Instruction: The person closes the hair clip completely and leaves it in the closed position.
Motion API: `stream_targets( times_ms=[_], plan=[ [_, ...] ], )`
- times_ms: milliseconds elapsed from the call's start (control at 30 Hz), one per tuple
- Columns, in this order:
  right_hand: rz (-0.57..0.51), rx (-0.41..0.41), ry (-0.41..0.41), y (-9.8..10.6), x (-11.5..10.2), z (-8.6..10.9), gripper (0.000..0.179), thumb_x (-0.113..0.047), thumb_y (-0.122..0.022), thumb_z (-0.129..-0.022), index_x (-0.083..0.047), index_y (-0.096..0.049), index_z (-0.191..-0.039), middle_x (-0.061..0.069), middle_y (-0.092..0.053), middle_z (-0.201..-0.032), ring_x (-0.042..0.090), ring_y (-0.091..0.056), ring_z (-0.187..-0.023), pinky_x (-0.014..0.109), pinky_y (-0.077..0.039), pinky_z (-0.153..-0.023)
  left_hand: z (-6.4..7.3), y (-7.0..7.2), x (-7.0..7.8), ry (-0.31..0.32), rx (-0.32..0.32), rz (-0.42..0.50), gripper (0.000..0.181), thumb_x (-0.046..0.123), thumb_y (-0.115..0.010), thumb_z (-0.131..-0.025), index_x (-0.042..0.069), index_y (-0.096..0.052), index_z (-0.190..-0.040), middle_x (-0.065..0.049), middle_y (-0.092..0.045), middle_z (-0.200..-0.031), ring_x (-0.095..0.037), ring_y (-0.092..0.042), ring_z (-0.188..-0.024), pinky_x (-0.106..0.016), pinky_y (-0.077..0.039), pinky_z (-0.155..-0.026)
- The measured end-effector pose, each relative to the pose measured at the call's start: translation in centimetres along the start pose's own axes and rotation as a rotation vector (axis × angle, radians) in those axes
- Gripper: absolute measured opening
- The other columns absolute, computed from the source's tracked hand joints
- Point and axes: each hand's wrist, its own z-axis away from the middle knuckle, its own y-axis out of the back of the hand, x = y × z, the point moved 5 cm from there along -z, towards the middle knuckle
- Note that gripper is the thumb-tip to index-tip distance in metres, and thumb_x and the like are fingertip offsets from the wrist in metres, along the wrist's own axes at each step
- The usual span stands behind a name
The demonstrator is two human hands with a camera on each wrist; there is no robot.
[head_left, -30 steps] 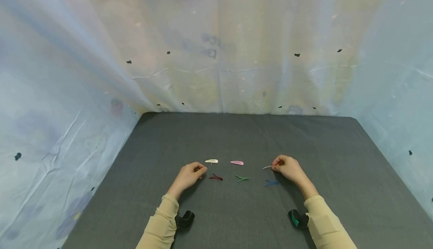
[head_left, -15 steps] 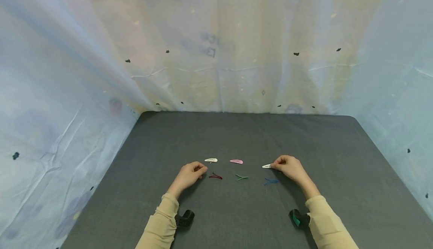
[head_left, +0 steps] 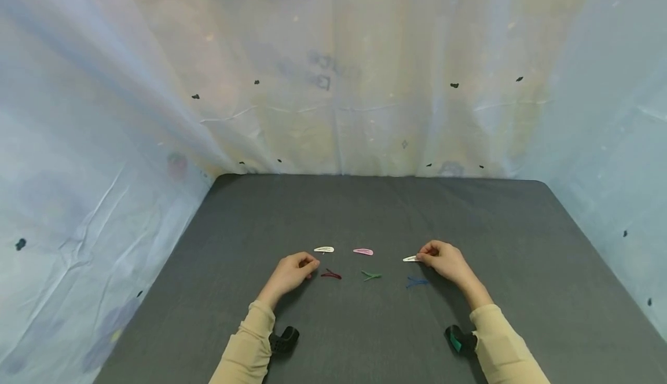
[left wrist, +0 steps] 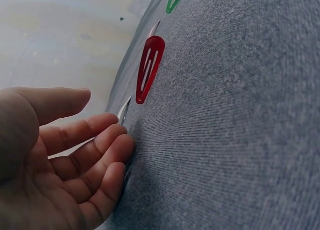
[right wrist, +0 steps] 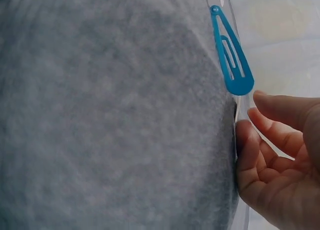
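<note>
In the head view, my right hand point(head_left: 443, 260) pinches the right end of a white snap hair clip point(head_left: 409, 259) lying flat on the dark cloth. The fingertips hide that end; the right wrist view barely shows this clip. Just in front of it lies a blue hair clip point(head_left: 417, 282), clear in the right wrist view point(right wrist: 232, 59). My left hand point(head_left: 293, 277) rests on the cloth, fingers loosely curled around nothing. Nearest to it are a red hair clip point(head_left: 331, 274) and a cream hair clip point(head_left: 324, 249).
A pink hair clip point(head_left: 363, 252) and a green hair clip point(head_left: 371, 275) lie between the hands. Together the clips form two rows. A grey cloth-covered table point(head_left: 365, 216) spreads around them, bounded by a pale patterned curtain point(head_left: 339, 83) at the back and sides.
The white clip at my right fingertips was tilted and greyish a second ago; now its pale face shows flat. My left hand stays put, and the view shifts slightly.
</note>
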Motion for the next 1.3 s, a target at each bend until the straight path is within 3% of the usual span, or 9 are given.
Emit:
stream_targets(
  times_ms=[233, 500, 667, 900, 1300],
  plan=[
    [-0.034, -0.032, 0.054, -0.2, -1.5, 0.1, 0.019, -0.024, -0.061, -0.090, -0.007, -0.064, -0.096, 0.008, -0.066, -0.081, 0.013, -0.055, -0.068, 0.027, -0.041, -0.059, 0.1, 0.0, 0.3, -0.028, -0.005, -0.016, 0.012, 0.022, -0.064, -0.087, 0.011, -0.068, -0.091, -0.002, -0.064, -0.077, -0.009, -0.053, -0.066, -0.025, -0.042, -0.060],
    [-0.039, -0.090, 0.180, -1.4, -5.9, 0.3, 0.018, -0.027, -0.060, -0.091, -0.011, -0.065, -0.097, 0.004, -0.065, -0.088, 0.013, -0.056, -0.073, 0.029, -0.044, -0.065, -0.4, -0.5, 1.0, -0.091, -0.037, -0.067, 0.019, 0.017, -0.073, -0.078, 0.009, -0.067, -0.094, -0.001, -0.061, -0.079, -0.009, -0.050, -0.069, -0.023, -0.040, -0.063],
    [-0.050, -0.132, 0.267, -3.3, -8.7, 0.3, 0.014, -0.027, -0.061, -0.090, -0.014, -0.066, -0.095, 0.001, -0.065, -0.087, 0.009, -0.056, -0.073, 0.026, -0.045, -0.064, -0.6, -0.7, 1.3, -0.157, -0.048, -0.150, 0.025, 0.014, -0.077, -0.072, 0.010, -0.067, -0.095, -0.003, -0.056, -0.077, -0.011, -0.045, -0.070, -0.024, -0.036, -0.063],
    [-0.064, -0.197, 0.345, -6.3, -11.5, 0.4, 0.009, -0.022, -0.064, -0.088, -0.013, -0.065, -0.090, -0.001, -0.065, -0.083, 0.007, -0.055, -0.068, 0.022, -0.044, -0.060, -0.9, -0.9, 1.4, -0.187, -0.046, -0.210, 0.026, 0.011, -0.078, -0.070, 0.012, -0.070, -0.094, -0.004, -0.054, -0.074, -0.011, -0.042, -0.066, -0.023, -0.034, -0.060],
    [-0.020, -0.267, 0.439, -11.2, -12.9, 0.2, 0.011, -0.012, -0.070, -0.081, -0.004, -0.067, -0.089, 0.003, -0.065, -0.078, 0.005, -0.055, -0.066, 0.019, -0.044, -0.059, -0.6, -1.5, 1.5, -0.199, -0.053, -0.211, 0.019, 0.007, -0.076, -0.071, 0.012, -0.069, -0.088, -0.003, -0.053, -0.072, -0.011, -0.043, -0.065, -0.023, -0.034, -0.060]
  ],
)
